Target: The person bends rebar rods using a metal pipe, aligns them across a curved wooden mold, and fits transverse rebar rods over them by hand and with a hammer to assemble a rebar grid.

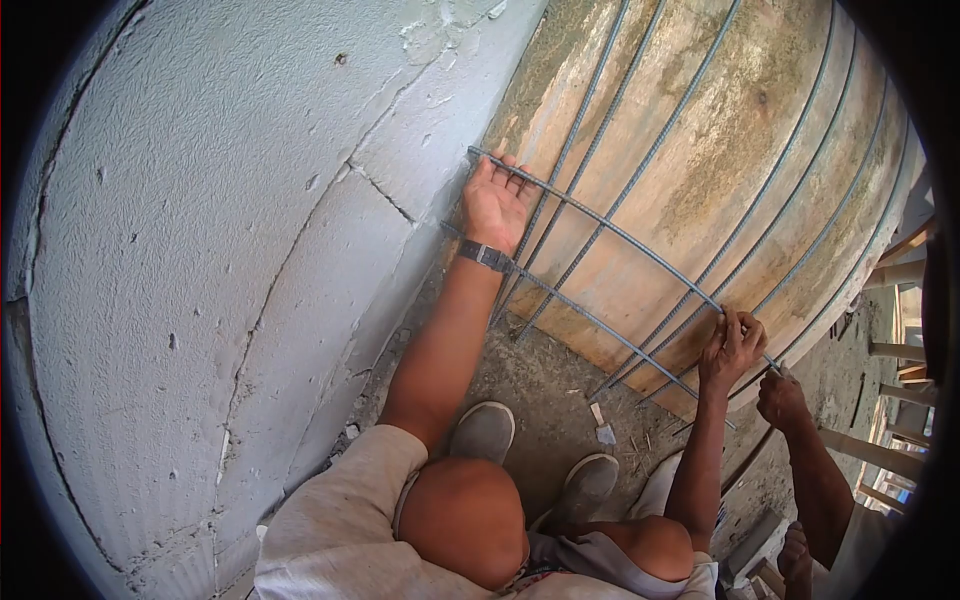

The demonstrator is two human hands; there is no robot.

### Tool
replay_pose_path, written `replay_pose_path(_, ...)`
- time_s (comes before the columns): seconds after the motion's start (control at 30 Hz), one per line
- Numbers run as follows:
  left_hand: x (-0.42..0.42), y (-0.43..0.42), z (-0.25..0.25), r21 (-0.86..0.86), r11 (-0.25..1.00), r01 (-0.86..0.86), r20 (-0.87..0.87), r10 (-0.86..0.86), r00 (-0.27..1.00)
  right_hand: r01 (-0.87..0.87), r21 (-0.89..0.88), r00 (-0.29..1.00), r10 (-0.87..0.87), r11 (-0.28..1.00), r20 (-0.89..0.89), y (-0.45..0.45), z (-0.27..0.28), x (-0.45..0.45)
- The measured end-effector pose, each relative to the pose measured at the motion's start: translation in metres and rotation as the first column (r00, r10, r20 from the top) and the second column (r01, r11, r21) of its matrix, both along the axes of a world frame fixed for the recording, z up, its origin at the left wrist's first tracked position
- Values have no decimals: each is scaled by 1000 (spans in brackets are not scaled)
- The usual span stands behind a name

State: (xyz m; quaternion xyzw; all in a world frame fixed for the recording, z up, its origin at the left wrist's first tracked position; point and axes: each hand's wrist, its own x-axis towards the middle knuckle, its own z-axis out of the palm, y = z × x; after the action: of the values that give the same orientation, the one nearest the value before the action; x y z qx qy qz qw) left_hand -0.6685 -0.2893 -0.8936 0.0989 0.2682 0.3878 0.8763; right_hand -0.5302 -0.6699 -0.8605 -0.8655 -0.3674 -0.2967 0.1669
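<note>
A ribbed steel reinforcing bar [640, 245] runs crosswise over several long bars [640, 165] in front of a wooden board [770, 95]. My left hand [497, 205], palm turned to me and a watch on the wrist, has its fingers hooked around this bar near its left end by the wall. My right hand [735, 345] grips the same bar farther right. Just beyond it, a co-worker's hand [783, 398] holds the bar's right end. A second crosswise bar [590, 312] lies lower down, below both of my hands.
A rough pale block wall [230, 220] with cracked joints rises close on the left. On the dirt floor [535, 385] lies a small pale scrap [602, 425] near my shoes [482, 432]. Wooden timbers [870, 455] stand at the right.
</note>
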Motion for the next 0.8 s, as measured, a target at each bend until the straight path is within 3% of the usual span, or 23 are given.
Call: replay_pose_path(0.8, 0, 1, -7, 36, 999, 11, 10, -11, 1000, 2, 6, 1000, -2, 1000, -8, -2, -6, 3)
